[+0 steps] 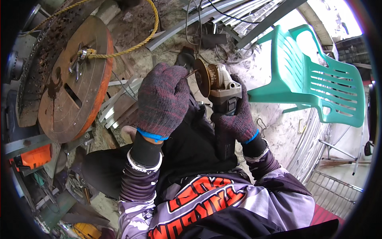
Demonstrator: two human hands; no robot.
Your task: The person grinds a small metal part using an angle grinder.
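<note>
My right hand (240, 121), in a dark knitted glove with a blue cuff, is wrapped round the body of a cordless-looking angle grinder (227, 95). The grinder's brown disc (202, 77) stands on edge, facing my left hand. My left hand (163, 99), gloved alike, is closed with its knuckles up. From its fingertips a thin metal rod (192, 73) sticks out and meets or nearly meets the disc; contact is hard to make out. The rest of the rod is hidden in the glove. Both hands are above my dark-trousered legs.
Left of me leans a large round wooden disc (73, 83) with an orange rim, tied with yellow rope (137, 47). A green plastic chair (306, 75) stands at the right. Metal bars (234, 18) and cables lie ahead. An orange tool case (36, 157) sits at lower left.
</note>
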